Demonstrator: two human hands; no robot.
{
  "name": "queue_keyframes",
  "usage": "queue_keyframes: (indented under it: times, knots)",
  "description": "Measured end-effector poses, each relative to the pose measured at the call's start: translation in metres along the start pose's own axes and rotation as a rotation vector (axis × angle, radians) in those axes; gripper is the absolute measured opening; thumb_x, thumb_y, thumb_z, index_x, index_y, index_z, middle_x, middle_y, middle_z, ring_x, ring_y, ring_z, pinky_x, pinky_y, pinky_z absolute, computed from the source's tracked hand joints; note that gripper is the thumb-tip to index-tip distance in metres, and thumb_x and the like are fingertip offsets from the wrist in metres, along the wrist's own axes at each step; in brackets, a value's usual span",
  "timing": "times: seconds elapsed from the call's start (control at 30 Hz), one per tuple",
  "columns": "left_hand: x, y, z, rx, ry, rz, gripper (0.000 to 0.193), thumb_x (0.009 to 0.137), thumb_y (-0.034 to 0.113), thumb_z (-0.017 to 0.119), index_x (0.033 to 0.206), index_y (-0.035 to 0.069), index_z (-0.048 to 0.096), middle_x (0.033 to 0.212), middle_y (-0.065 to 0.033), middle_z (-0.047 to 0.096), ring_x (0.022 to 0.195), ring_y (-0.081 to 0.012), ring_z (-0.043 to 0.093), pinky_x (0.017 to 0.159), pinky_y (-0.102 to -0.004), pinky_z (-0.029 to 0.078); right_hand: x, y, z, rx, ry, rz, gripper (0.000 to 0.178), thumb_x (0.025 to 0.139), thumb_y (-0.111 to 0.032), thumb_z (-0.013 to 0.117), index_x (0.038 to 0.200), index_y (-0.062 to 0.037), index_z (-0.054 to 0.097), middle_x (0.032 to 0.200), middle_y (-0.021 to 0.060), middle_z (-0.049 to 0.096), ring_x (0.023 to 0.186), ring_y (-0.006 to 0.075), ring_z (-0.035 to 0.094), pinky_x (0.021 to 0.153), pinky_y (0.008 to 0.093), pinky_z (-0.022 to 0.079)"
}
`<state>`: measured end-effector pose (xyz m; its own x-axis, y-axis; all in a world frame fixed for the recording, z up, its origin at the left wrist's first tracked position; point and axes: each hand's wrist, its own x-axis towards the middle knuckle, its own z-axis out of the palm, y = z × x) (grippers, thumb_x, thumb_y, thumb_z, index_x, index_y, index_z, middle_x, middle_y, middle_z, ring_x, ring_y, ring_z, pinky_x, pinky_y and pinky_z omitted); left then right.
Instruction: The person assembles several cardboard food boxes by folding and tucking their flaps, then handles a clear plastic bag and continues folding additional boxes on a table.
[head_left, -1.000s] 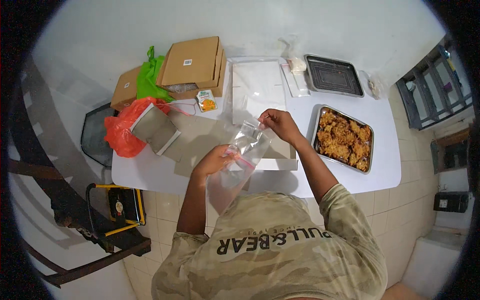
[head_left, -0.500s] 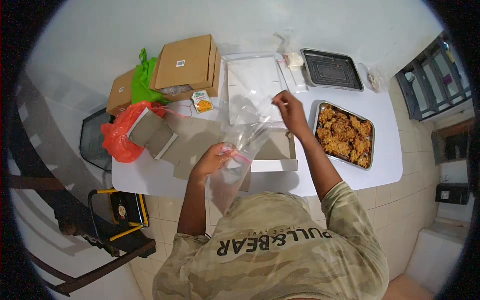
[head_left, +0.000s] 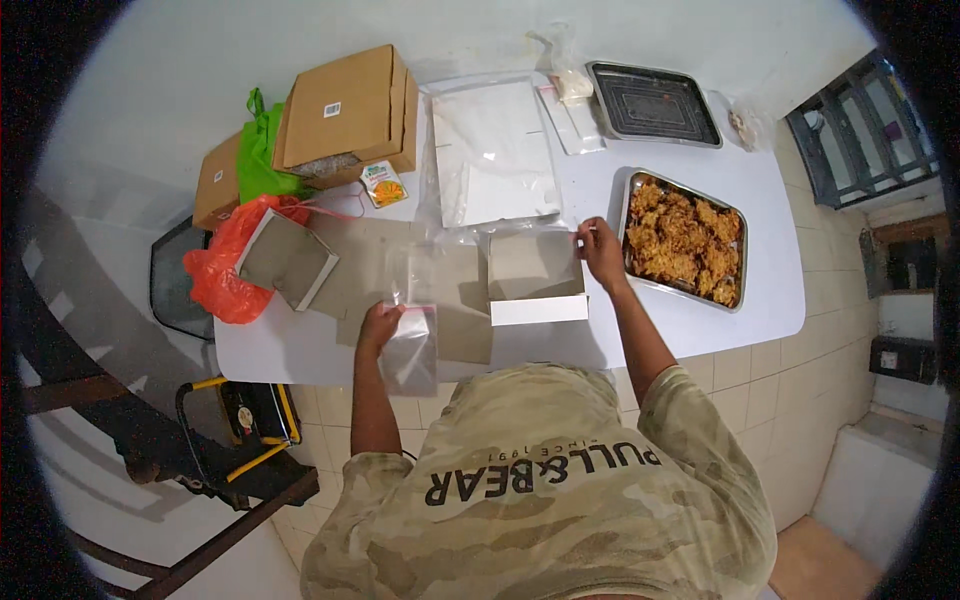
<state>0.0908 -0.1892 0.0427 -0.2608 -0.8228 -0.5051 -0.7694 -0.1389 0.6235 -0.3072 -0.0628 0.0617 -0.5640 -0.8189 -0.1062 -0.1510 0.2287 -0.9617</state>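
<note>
My left hand pinches a clear plastic zip bag near its pink-tinged closure, and part of the bag hangs past the table's front edge. My right hand is beside the right wall of an open white cardboard box with a grey inside. Its fingers are closed together at the box's far right corner; whether they grip the box or some small thing is too small to make out. Grey cardboard lies flat between the bag and the box. Right of my right hand sits a metal tray of browned, fried-looking food.
Behind the box lies a plastic-wrapped white stack. An empty dark tray stands at the back right. Brown cartons, a green bag, an orange-red plastic bag, a small grey-lined box and a food packet crowd the left.
The bag, stretched between both hands before, now hangs from my left hand alone. My left hand has moved left; my right has let go and come down to the box's right side.
</note>
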Motion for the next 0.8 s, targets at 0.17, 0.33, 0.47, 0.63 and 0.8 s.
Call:
queue_keyframes:
  times: [0.17,0.33,0.47,0.63,0.8]
  knots:
    - [0.022,-0.055,0.026,0.043,0.166,0.102,0.029,0.075,0.028,0.06,0.085,0.0,0.057,0.079,-0.013,0.061,0.071,-0.0237,0.058,0.066,-0.0339,0.044,-0.013,0.035,0.007,-0.198,0.11,-0.057,0.016,0.088,-0.02,0.045,0.087,-0.0043,0.046,0.072,0.0093,0.06,0.064,0.0183,0.058,0.059,0.0304,0.046]
    - [0.024,-0.026,0.038,0.18,0.496,0.059,0.033,0.073,0.023,0.06,0.097,0.001,0.053,0.089,-0.0155,0.059,0.081,-0.0319,0.057,0.069,-0.0368,0.045,-0.01,0.056,0.005,0.045,-0.009,0.054,0.01,0.088,-0.016,0.044,0.088,-0.0054,0.046,0.073,0.0098,0.063,0.069,0.0185,0.061,0.059,0.0311,0.047]
    - [0.014,0.016,0.045,0.57,1.041,0.311,0.032,0.073,0.013,0.058,0.101,0.002,0.052,0.098,-0.0141,0.055,0.082,-0.0268,0.056,0.068,-0.0339,0.046,-0.013,0.039,0.001,-0.178,-0.002,0.002,0.008,0.089,-0.013,0.042,0.088,-0.0053,0.045,0.074,0.0109,0.064,0.069,0.0186,0.062,0.058,0.0316,0.047]
    - [0.011,0.079,0.084,-0.286,0.262,0.428,0.018,0.078,0.006,0.054,0.095,0.001,0.055,0.075,-0.009,0.057,0.065,-0.0158,0.055,0.062,-0.0269,0.045,-0.013,0.06,0.007,-0.206,-0.009,0.025,0.013,0.09,-0.015,0.041,0.089,-0.0027,0.043,0.08,0.0104,0.064,0.076,0.0134,0.06,0.069,0.0236,0.043]
    - [0.026,0.126,0.114,-0.142,0.104,0.511,0.011,0.079,0.007,0.053,0.088,0.003,0.058,0.075,-0.0091,0.059,0.064,-0.0163,0.057,0.059,-0.027,0.045,-0.021,0.058,0.018,-0.079,0.003,0.013,0.016,0.091,-0.018,0.04,0.088,-0.0026,0.041,0.08,0.01,0.064,0.076,0.0133,0.06,0.068,0.0238,0.043]
